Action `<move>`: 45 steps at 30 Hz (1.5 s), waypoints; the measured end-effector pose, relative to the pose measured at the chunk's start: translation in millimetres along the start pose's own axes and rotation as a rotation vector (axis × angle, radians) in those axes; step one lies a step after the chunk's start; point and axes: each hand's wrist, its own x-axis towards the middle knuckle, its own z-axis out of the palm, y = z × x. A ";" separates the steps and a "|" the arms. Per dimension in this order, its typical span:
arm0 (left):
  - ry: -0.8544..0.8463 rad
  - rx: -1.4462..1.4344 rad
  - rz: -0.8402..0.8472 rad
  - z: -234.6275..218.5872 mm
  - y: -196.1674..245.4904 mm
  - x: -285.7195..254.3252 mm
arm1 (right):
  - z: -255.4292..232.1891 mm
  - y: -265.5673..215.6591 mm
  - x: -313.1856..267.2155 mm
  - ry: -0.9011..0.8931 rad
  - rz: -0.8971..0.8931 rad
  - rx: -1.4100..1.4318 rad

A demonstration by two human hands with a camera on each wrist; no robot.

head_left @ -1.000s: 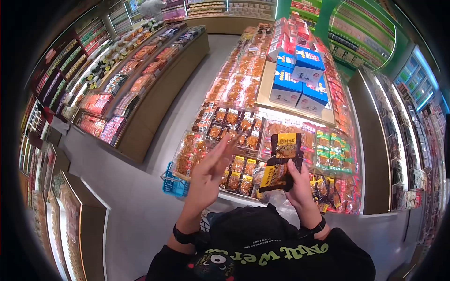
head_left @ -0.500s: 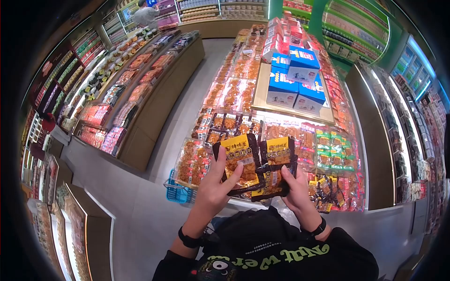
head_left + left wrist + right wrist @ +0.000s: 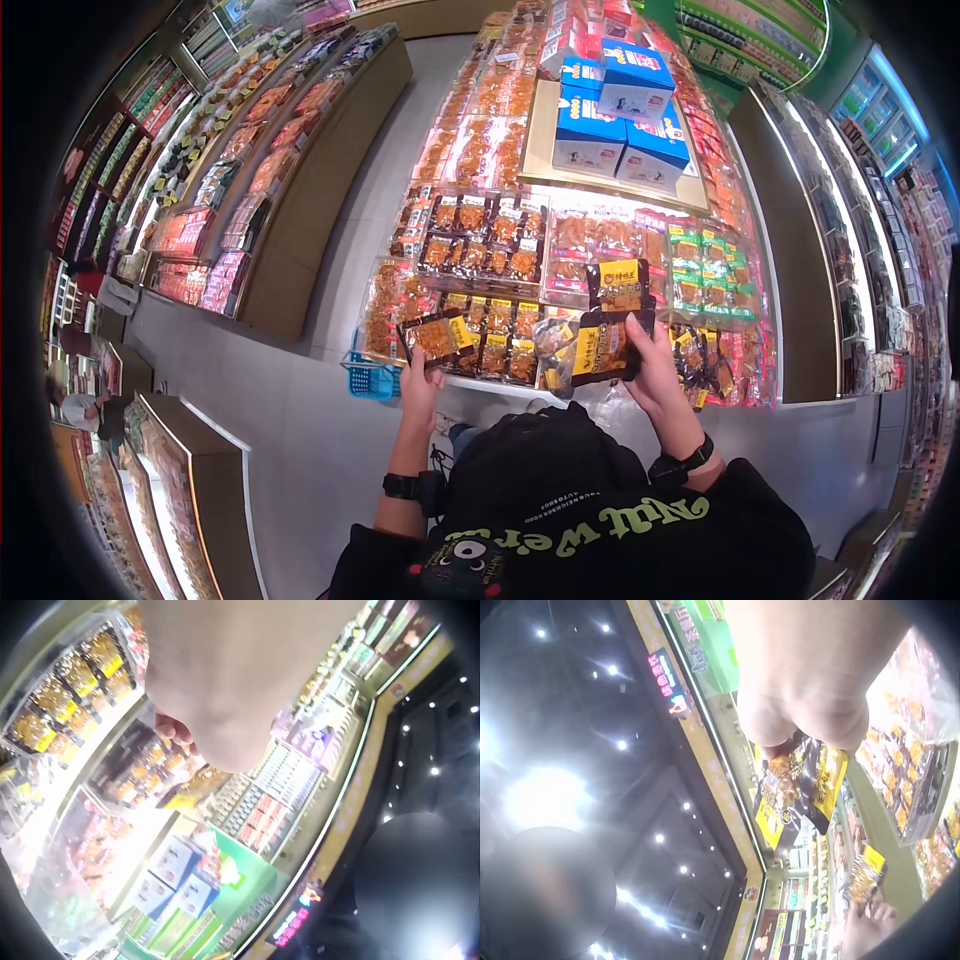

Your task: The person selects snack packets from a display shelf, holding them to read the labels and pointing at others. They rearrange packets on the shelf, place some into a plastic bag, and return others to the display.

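In the head view my left hand (image 3: 420, 388) pinches a small black-and-yellow snack packet (image 3: 437, 341) by its lower edge, over the front left of the display. My right hand (image 3: 660, 372) grips two similar packets, one (image 3: 600, 347) lying across the lower part of the other (image 3: 619, 283). The hands are apart. The right wrist view shows the overlapping packets (image 3: 799, 784) beneath my right hand (image 3: 802, 705), with the left hand (image 3: 866, 926) and its packet (image 3: 866, 876) farther off. The left wrist view shows my left hand (image 3: 217, 690) hiding most of its packet (image 3: 196, 784).
Trays of similar packets (image 3: 497, 337) line the display's front. Blue boxes (image 3: 635, 80) stand on a raised wooden board (image 3: 540, 135). A blue basket (image 3: 372, 380) is by its left corner. Shelving (image 3: 790, 250) stands right, another counter (image 3: 330, 180) left, with an aisle between.
Half a second ago my left hand's packet was beside the right hand's pair; it has moved left and down, away from them. One second ago the left hand held nothing.
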 end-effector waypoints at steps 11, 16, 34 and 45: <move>0.143 -0.342 -0.535 -60.1 -91.3 36.9 | -21.7 17.1 -13.2 0.246 0.061 -0.031; 0.029 -0.354 -0.463 -38.1 -124.6 102.5 | -25.1 34.3 -19.1 0.350 0.138 -0.116; 0.050 1.085 0.168 -3.1 -122.9 125.7 | 1.7 28.0 -16.4 0.358 0.221 -0.199; -0.576 1.513 0.698 -42.6 -130.8 211.5 | 19.4 41.0 -7.8 0.370 0.219 -0.279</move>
